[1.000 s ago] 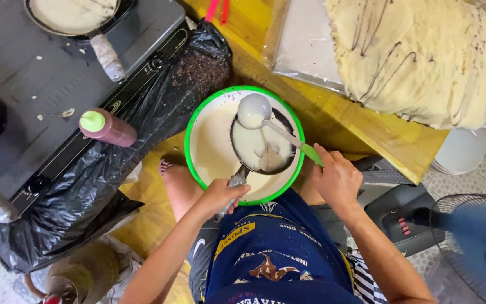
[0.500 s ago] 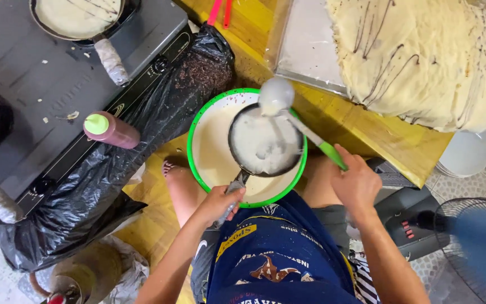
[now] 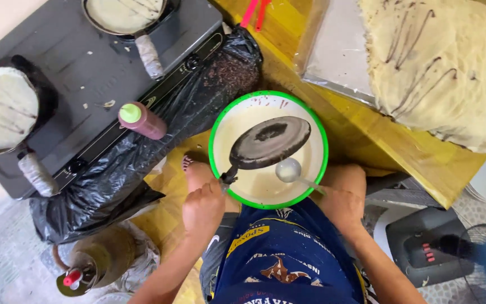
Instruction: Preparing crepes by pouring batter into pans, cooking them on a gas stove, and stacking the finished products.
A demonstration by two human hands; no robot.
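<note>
Over yellow floor [image 3: 406,152], left hand [image 3: 203,208] gripping pan [image 3: 270,142], right hand [image 3: 341,208] apparently clasping ladle [image 3: 289,169], stove [image 3: 85,79] beside.

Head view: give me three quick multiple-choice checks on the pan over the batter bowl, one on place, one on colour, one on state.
1. Where is the small dark pan held?
A. Over the green-rimmed bowl
B. On the stove
C. On the floor

2. What colour is the cap of the squeeze bottle on the stove?
A. Red
B. Green
C. White

3. What state is the pan's upturned surface in?
A. Piled with dark sprinkles
B. Covered by a thick folded crepe
C. Mostly bare dark metal with a thin smear

Answers:
1 A, the left hand grips its handle and the pan hangs above the pale batter.
2 B, the cap is light green on a reddish-brown body.
3 C, only a faint pale film shows, while the right hand holds the ladle low in the bowl.
</note>
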